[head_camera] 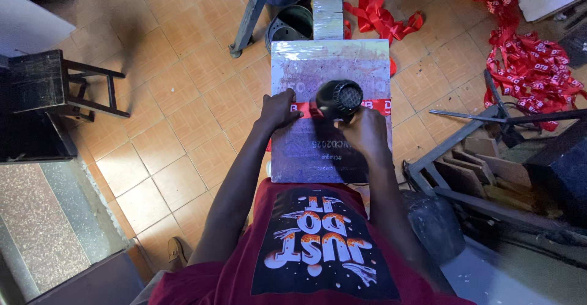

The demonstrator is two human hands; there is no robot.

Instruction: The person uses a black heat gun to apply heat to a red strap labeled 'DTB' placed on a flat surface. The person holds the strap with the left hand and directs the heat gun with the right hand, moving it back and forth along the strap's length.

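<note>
Work board lies directly ahead of the person, its near edge against the torso. A ribbon strip runs crosswise over the board. The left hand rests on the strip's left portion, fingers over the board's left edge. Just right of those fingers stands the hand-held blower, on the strip, gripped from the near side by the right hand. Beyond the fingertips, past the board's far edge, loose ribbon lies on the floor. Far right of the right hand's fingers: a ribbon heap. Well left of the left hand's fingers: a stool (on the floor).
</note>
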